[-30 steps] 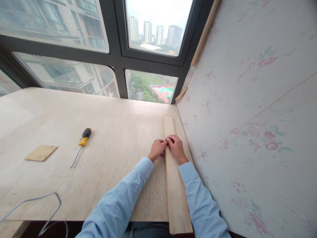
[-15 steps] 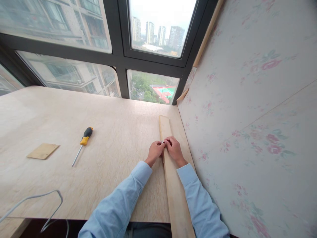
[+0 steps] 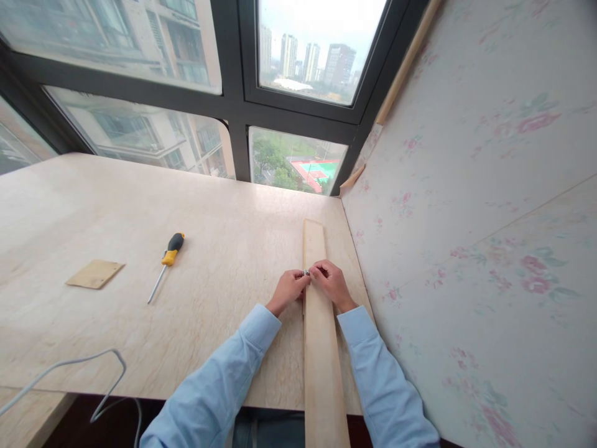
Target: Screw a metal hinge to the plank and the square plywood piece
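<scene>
While the wide tabletop (image 3: 224, 249) holds it up, the long wood board (image 3: 321, 361) looks stiff and not too heavy, good to grab by its two long sides. The left hand (image 3: 286, 291) and the right hand (image 3: 332, 285) meet near the board's left edge, and their fingertips seem to pinch a tiny metal bit (image 3: 305, 272) there, mostly hidden. That bit looks hard, slick and easy to drop, so a soft pinch on its sides is best.
</scene>
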A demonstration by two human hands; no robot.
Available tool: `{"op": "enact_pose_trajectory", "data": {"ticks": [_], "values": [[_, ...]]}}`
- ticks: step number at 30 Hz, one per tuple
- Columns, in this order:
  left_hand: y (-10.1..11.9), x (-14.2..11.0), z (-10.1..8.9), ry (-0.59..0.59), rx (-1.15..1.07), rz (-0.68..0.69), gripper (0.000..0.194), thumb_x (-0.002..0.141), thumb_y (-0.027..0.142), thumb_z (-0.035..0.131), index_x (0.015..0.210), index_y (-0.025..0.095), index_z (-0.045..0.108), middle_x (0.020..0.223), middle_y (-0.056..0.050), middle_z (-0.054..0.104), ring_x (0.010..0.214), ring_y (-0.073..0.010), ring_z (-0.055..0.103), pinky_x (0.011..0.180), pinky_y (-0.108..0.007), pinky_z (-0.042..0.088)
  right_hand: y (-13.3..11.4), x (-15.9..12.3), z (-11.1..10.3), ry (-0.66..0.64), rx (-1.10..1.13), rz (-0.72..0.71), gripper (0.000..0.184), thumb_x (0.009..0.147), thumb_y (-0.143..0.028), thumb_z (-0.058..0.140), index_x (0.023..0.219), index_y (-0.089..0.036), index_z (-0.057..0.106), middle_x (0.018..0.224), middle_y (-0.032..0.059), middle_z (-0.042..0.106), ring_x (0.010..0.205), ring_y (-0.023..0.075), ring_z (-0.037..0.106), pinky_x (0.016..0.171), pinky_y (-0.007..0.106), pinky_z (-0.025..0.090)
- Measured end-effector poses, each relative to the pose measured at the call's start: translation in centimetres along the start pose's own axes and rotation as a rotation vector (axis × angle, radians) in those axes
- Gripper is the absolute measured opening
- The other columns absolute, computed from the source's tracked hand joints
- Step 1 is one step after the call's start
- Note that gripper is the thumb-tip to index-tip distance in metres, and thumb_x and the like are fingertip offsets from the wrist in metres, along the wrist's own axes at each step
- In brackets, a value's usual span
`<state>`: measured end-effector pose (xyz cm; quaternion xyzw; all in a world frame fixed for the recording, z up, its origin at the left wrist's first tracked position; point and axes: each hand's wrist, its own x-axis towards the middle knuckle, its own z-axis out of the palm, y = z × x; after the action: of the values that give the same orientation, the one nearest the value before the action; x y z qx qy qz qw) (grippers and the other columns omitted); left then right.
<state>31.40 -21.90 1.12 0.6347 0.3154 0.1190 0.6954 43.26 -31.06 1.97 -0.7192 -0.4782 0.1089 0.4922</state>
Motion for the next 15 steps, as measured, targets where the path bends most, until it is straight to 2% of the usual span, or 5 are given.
{"op": "enact_pose_trajectory", "data": {"ticks": [6,9,13,15], "values": [[-0.1,0.1,-0.1,0.017,0.044,0.006,0.021,0.073,0.035,0.057,0.069,0.014,0.056,0.059,0.002,0.048,0.055,-0.0112,0.049,0.049,-0.021,0.043,0.2,0.1,0.1,-0.016,0.115,0.075,0.024,0.088,-0.039,0.054,0.083,-0.018,0.063,0.073,0.0019,0.061,0.068,0.0155,0.058,0.067,0.028,0.047],[-0.4,0.1,-0.1,0.042,0.097,0.042,0.02,0.074,0.032,0.056,0.07,0.013,0.058,0.058,0.001,0.05,0.055,-0.0113,0.049,0.05,-0.021,0.039,-0.3,0.1,0.0,-0.032,0.165,0.095,0.024,0.086,-0.041,0.057,0.086,-0.017,0.063,0.078,0.0027,0.062,0.07,0.0156,0.059,0.068,0.028,0.048],[-0.9,0.2,-0.1,0.081,0.195,0.108,0.017,0.075,0.026,0.053,0.071,0.013,0.063,0.06,-0.001,0.057,0.059,-0.0129,0.052,0.053,-0.022,0.035,-2.7,0.1,-0.2,-0.011,0.158,0.122,0.024,0.086,-0.042,0.059,0.089,-0.018,0.063,0.074,0.0015,0.061,0.07,0.0157,0.059,0.069,0.029,0.048],[-1.1,0.4,0.0,0.112,0.252,0.135,0.017,0.076,0.024,0.053,0.067,0.013,0.063,0.061,-0.002,0.059,0.059,-0.0139,0.052,0.054,-0.024,0.034,-4.7,0.6,0.1,-0.053,0.166,0.109,0.024,0.086,-0.042,0.059,0.089,-0.018,0.063,0.073,0.0011,0.06,0.068,0.0154,0.059,0.067,0.028,0.049]]}}
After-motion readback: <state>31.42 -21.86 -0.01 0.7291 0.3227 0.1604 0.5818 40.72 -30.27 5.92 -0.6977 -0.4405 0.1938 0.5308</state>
